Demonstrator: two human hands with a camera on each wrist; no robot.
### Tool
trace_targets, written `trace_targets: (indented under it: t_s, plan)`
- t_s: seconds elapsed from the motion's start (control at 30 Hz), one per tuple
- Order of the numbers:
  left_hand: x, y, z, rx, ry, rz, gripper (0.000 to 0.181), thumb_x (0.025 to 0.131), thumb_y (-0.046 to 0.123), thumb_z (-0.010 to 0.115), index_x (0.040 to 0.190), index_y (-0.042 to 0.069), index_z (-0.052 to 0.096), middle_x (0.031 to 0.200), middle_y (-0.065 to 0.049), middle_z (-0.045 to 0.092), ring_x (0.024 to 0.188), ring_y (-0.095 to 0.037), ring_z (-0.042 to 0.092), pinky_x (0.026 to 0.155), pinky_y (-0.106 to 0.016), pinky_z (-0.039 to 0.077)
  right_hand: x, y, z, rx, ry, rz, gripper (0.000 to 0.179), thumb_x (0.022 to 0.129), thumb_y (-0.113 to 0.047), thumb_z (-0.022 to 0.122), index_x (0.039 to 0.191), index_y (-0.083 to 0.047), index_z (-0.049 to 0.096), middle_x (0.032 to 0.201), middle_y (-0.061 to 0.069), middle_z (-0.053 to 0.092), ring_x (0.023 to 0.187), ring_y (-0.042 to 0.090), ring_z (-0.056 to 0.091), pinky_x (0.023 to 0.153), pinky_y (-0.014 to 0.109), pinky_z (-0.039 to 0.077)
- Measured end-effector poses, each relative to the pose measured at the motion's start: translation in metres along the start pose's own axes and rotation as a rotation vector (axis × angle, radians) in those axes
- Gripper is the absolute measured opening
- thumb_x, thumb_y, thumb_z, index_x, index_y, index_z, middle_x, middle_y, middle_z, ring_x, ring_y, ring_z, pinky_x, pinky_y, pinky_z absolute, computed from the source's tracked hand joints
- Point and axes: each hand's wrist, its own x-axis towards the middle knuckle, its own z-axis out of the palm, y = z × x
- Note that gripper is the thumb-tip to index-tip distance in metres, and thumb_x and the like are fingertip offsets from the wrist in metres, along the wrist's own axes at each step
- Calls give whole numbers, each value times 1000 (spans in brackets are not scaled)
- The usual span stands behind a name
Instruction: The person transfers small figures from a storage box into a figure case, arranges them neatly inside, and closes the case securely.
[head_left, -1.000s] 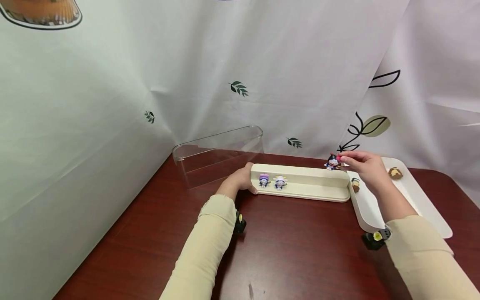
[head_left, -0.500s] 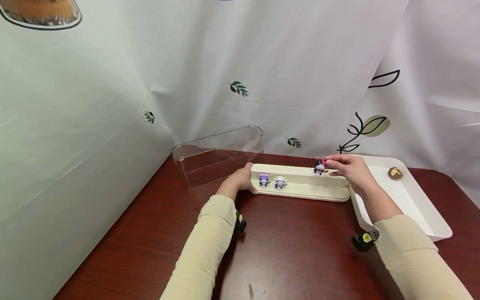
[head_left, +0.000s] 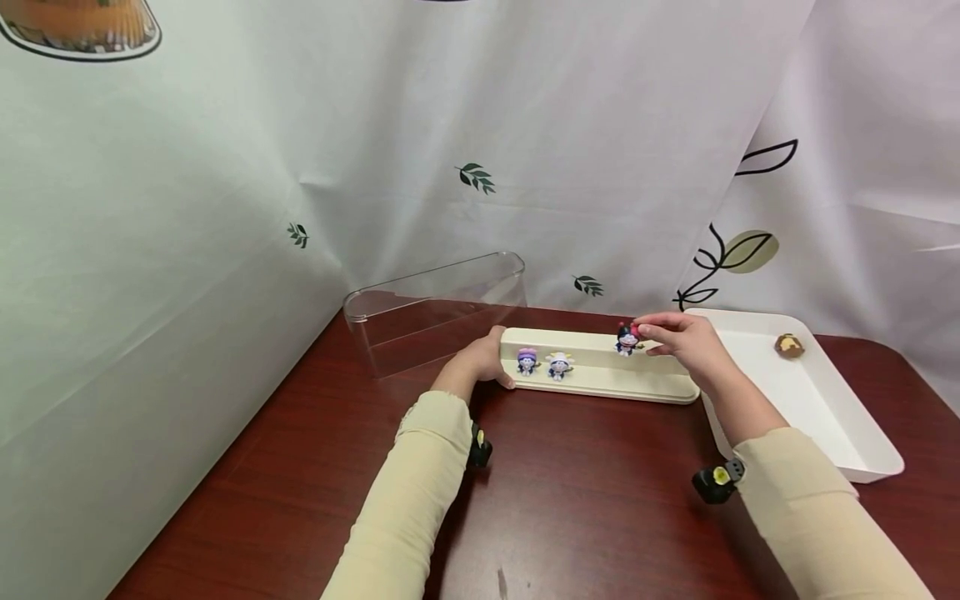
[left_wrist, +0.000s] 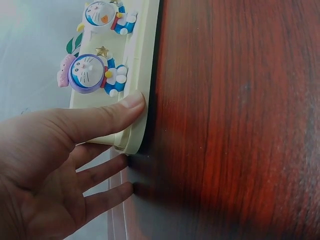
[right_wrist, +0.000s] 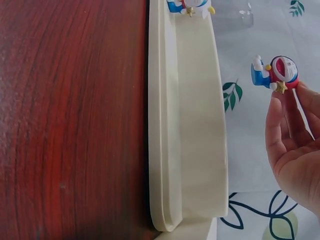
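Observation:
A cream stepped display stand (head_left: 600,386) lies lengthwise on the table. My left hand (head_left: 482,357) holds its left end, the thumb (left_wrist: 132,100) on the front ledge and the fingers around the end. Two small blue-and-white cat figurines sit on the stand near that hand: one with a purple-and-pink hat (head_left: 527,362), the other with a white horned hat (head_left: 558,366). Above the right half of the stand, my right hand (head_left: 686,343) pinches a third figurine (head_left: 627,340) by its black-and-red headgear. In the right wrist view this figurine (right_wrist: 275,75) shows a gold star, held clear of the stand.
Right of the stand is a white tray (head_left: 843,417), with a brown-and-yellow piece (head_left: 788,346) in it. A clear plastic cover (head_left: 420,325) stands at the back left. White printed cloth (head_left: 390,150) hangs behind and left of the dark red wooden table (head_left: 585,500).
My right hand has carried the black-and-red-headed figurine leftwards and slightly lower, from the tray side to above the stand. The left hand and the two seated figurines stay in place.

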Motion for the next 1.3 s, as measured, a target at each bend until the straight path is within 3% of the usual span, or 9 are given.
trace_targets:
  t_s: [0.23, 0.33, 0.57, 1.03, 1.3]
  plan:
    - [0, 0, 0, -7, -5, 1, 92, 66, 13, 85, 137, 10, 27, 115, -14, 53, 105, -25, 49, 95, -38, 37, 2, 3, 7, 39, -14, -1, 10, 89, -11, 63, 89, -16, 71, 86, -15, 65, 78, 2, 60, 69, 28, 52]
    - [0, 0, 0, -7, -3, 2, 91, 66, 12, 85, 137, 10, 27, 115, -14, 53, 104, -25, 49, 95, -38, 37, 2, 4, 10, 27, -12, 16, 12, 89, -12, 63, 97, -7, 70, 85, -14, 65, 78, 2, 60, 71, 30, 52]
    - [-1, 0, 0, -3, -4, 4, 90, 66, 12, 85, 136, 10, 28, 115, -14, 54, 104, -25, 49, 95, -38, 37, 6, 9, 17, -47, -23, 37, 38, 90, -14, 61, 114, 15, 56, 84, -13, 63, 79, 1, 59, 72, 31, 52]
    - [-3, 1, -1, -2, -5, -7, 89, 67, 13, 84, 136, 11, 27, 115, -13, 54, 103, -24, 49, 94, -37, 37, 11, 19, 32, -82, -42, 68, 37, 89, -12, 63, 113, 15, 57, 85, -6, 66, 77, 2, 61, 74, 35, 52]
    - [-3, 1, -1, -2, -4, -5, 91, 67, 14, 84, 137, 11, 26, 116, -13, 53, 104, -24, 49, 94, -37, 37, 11, 24, 38, -229, -27, 63, 32, 88, -15, 64, 109, 9, 63, 95, 12, 68, 78, 4, 61, 72, 35, 52]
